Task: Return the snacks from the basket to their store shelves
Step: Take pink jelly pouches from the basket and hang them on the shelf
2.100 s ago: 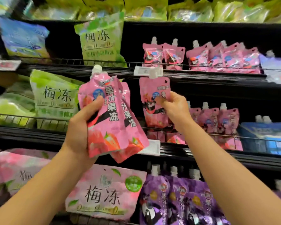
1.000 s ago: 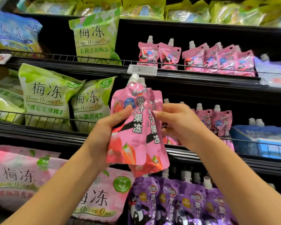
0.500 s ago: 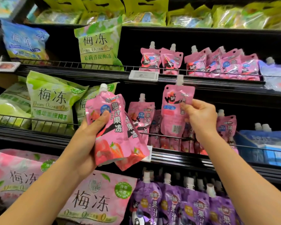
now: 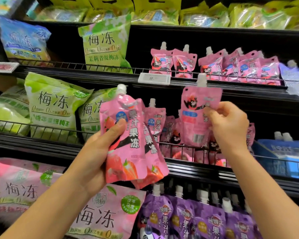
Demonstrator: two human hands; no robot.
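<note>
My left hand (image 4: 100, 152) grips two pink strawberry jelly pouches (image 4: 128, 140) with white spouts, held upright in front of the middle shelf (image 4: 205, 169). My right hand (image 4: 230, 125) pinches a third pink pouch (image 4: 197, 114) by its upper right corner and holds it upright above the row of matching pink pouches (image 4: 164, 128) that stand behind the middle shelf's wire rail. More of the same pink pouches (image 4: 214, 64) line the shelf above. The basket is out of view.
Large green jelly bags (image 4: 53, 107) fill the middle shelf's left part, with another green bag (image 4: 105, 44) above. Pink bags (image 4: 100, 214) and purple pouches (image 4: 188, 219) sit on the bottom shelf. A blue box (image 4: 283, 156) stands at the right. A price tag (image 4: 154, 78) hangs on the upper rail.
My right hand took one pouch from the stack in my left hand and carried it right and up toward the middle shelf's pink row. My left hand keeps two pouches.
</note>
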